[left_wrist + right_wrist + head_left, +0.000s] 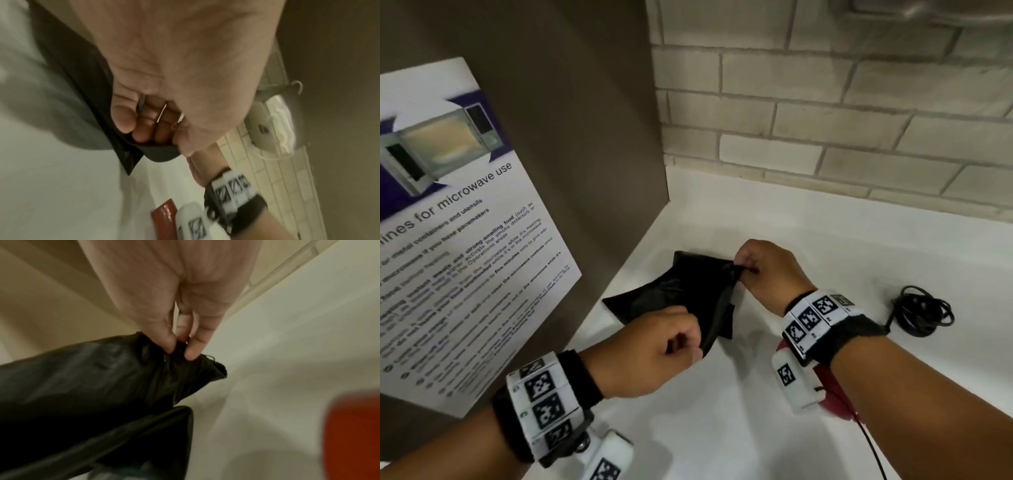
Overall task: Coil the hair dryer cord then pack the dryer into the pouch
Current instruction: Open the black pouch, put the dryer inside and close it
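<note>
Fig.: we see both hands at the mouth of the black pouch (671, 298), which lies w/ its far end on the white bench (808, 240). Left hand (650, 349) pinches the near rim, fingers (125, 120) curled onto the fabric; right hand (767, 270) pinches the far rim between thumb & fingers (191, 352). The rim hangs between the two grips. The red dryer (835, 394) sits under the right wrist, mostly hidden. Its coiled black cord (924, 311) lies on the bench, well right of the right fingers. A microwave notice (458, 233) hangs left of the left hand.
</note>
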Demonstrator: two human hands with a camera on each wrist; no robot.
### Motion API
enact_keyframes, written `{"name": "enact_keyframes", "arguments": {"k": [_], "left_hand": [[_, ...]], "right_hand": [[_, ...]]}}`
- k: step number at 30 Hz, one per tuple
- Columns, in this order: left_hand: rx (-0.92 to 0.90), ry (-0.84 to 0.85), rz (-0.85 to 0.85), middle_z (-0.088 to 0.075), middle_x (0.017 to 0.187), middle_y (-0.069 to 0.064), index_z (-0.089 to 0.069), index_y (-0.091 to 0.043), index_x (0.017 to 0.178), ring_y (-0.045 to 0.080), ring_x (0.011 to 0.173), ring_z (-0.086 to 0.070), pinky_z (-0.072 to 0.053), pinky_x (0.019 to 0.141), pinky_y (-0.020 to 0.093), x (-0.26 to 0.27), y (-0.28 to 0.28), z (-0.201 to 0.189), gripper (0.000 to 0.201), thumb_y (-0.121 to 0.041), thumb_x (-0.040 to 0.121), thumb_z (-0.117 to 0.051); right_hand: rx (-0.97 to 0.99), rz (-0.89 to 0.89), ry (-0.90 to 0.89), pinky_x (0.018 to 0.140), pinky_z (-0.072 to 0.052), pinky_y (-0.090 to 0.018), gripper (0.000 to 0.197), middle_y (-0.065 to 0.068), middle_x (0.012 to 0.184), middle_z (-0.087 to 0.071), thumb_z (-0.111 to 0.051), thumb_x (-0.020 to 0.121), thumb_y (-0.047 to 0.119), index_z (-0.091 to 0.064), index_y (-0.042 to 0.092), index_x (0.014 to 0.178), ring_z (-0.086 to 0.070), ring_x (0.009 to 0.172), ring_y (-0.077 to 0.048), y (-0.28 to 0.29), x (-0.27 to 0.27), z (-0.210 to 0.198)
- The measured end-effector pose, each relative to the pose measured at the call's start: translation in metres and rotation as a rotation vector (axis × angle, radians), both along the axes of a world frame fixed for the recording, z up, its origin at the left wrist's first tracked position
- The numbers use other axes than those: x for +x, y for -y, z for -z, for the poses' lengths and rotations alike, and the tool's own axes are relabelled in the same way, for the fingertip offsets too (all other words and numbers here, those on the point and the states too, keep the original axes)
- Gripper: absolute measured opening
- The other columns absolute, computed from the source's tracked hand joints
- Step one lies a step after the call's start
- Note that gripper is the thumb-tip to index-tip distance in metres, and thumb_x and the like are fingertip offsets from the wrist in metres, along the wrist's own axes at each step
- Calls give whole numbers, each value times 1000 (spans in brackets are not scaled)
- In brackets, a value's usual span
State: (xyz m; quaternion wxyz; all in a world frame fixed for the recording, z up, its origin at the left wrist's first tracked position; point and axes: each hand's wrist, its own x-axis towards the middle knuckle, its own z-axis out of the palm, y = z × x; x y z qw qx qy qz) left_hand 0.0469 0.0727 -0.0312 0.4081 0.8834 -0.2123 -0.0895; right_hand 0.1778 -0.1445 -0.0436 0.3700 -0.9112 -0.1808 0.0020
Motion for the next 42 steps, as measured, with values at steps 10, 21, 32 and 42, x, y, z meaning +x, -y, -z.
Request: {"name": "enact_keyframes", "arguments": {"k": [10, 21, 32, 42], "left_hand": [[-611, -595, -391, -67, 106, 26, -66, -5, 122, 27, 93, -61, -51, 68, 34, 42, 60, -36, 42, -40, 101, -54], [-537, -371, -360, -49, 61, 5, -66, -7, 85, 12, 47, -47, -35, 40, 25, 19, 75, -51, 39, -43, 96, -58], [-675, -251, -290, -65, 70, 1, -66, -20, 67, 17, 72, -65, -52, 75, 35, 3, 63, -67, 26, -34, 89, -66], [-362, -190, -124, -61, 71, 2, -62, -7, 80, 15, 67, -61, -51, 61, 33, -11, 49, -77, 42, -48, 77, -71]], "right_hand": [[519, -221, 200, 86, -57, -34, 21, -10, 102, -60, -64, 77, -13, -68, 5, 88, -66, 94, -22, 9, -72, -31], [576, -173, 263, 84, -56, -30, 19, -6, 109, -66, -67, 79, -12, -70, 7, 81, -68, 97, -18, 32, -107, -53], [984, -176, -327, 71, -57, -36, 42, -17, 120, -62, -57, 74, -2, -54, 13, 113, -68, 89, -29, 36, -119, -66], [960, -136, -357, 78, -56, -50, 25, -33, 98, -70, -65, 91, 12, -62, -10, 102, -69, 86, -38, 22, -118, -74]]}}
